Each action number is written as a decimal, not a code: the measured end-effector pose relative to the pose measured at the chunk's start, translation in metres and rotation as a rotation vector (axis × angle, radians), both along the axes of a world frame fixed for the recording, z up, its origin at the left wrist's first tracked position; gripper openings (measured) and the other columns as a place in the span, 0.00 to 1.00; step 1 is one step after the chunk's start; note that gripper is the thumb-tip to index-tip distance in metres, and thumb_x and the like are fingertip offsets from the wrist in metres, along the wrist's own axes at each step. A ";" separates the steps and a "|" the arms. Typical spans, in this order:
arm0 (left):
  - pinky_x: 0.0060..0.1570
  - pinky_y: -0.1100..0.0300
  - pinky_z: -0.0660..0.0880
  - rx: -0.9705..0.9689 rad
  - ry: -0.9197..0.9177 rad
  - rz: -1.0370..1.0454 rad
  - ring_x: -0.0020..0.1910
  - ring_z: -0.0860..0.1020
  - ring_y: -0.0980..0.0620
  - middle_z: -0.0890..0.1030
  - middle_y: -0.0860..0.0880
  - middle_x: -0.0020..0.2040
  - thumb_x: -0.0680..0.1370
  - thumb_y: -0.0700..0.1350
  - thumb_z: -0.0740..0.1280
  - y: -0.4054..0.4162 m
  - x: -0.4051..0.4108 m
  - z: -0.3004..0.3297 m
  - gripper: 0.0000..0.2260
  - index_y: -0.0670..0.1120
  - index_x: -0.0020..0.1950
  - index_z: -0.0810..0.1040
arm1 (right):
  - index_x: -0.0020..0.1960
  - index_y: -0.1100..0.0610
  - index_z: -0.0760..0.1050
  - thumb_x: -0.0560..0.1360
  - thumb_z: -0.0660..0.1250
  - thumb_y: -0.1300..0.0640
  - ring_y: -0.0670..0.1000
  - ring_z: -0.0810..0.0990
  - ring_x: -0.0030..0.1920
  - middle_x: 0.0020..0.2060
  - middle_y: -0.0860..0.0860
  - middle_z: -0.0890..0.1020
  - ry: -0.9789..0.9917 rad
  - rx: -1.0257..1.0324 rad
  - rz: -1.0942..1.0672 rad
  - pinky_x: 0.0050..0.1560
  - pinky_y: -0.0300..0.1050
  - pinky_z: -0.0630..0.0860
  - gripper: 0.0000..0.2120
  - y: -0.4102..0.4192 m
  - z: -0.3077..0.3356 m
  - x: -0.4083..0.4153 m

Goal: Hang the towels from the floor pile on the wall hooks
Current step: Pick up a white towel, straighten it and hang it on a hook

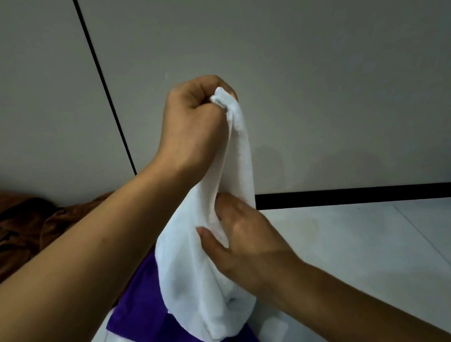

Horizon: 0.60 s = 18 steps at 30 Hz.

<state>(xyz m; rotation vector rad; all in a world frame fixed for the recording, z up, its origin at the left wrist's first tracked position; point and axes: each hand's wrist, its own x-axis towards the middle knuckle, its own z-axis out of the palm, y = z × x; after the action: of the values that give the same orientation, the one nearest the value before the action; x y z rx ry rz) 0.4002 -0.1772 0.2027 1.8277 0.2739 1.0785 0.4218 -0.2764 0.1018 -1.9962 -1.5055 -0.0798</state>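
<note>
Lying nearest, a purple towel (pixel 150 313) spreads flat on the glossy pale floor (pixel 392 251) — its near edge runs off the bottom of the view. Above it hangs the white towel (pixel 190 270), soft and plush, bunched into a long drooping fold whose rounded lower end dangles just over the purple cloth. The right hand (pixel 250 240) pinches the fold at mid-height, thumb and fingertips pressed into the fabric. Higher up, the left hand (pixel 194 118) is clenched in a fist round the towel's top corner, holding it up in front of the wall (pixel 319 65). Open tiled floor stretches to the right. At the left edge a crumpled brown towel (pixel 12 227) lies against the wall's foot. A black skirting strip (pixel 359 195) lines the base — a thin black seam (pixel 100 81) climbs the smooth grey panels.
</note>
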 end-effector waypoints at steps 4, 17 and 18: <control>0.26 0.70 0.65 -0.061 -0.072 -0.013 0.22 0.68 0.61 0.69 0.56 0.20 0.62 0.33 0.52 0.001 0.000 0.005 0.09 0.43 0.27 0.68 | 0.50 0.53 0.80 0.77 0.59 0.43 0.43 0.83 0.39 0.40 0.47 0.84 -0.289 0.049 -0.062 0.47 0.35 0.76 0.17 0.008 -0.044 -0.002; 0.25 0.71 0.62 -0.300 -0.175 0.176 0.22 0.66 0.58 0.67 0.55 0.20 0.68 0.33 0.54 0.040 -0.016 0.010 0.13 0.46 0.26 0.68 | 0.31 0.49 0.75 0.60 0.67 0.54 0.42 0.74 0.24 0.26 0.43 0.75 -0.391 -0.226 0.106 0.23 0.32 0.65 0.01 -0.037 -0.114 0.047; 0.26 0.70 0.62 -0.308 -0.174 0.211 0.22 0.67 0.58 0.67 0.55 0.20 0.65 0.35 0.54 0.045 -0.018 0.009 0.11 0.46 0.27 0.68 | 0.31 0.51 0.75 0.57 0.70 0.55 0.43 0.74 0.24 0.26 0.44 0.76 -0.370 -0.253 0.100 0.22 0.34 0.66 0.05 -0.042 -0.116 0.051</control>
<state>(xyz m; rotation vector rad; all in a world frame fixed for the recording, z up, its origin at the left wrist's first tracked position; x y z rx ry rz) 0.3819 -0.1326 0.2113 1.4456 0.5083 1.2572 0.4728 -0.3180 -0.0143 -2.1865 -1.9277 -0.2386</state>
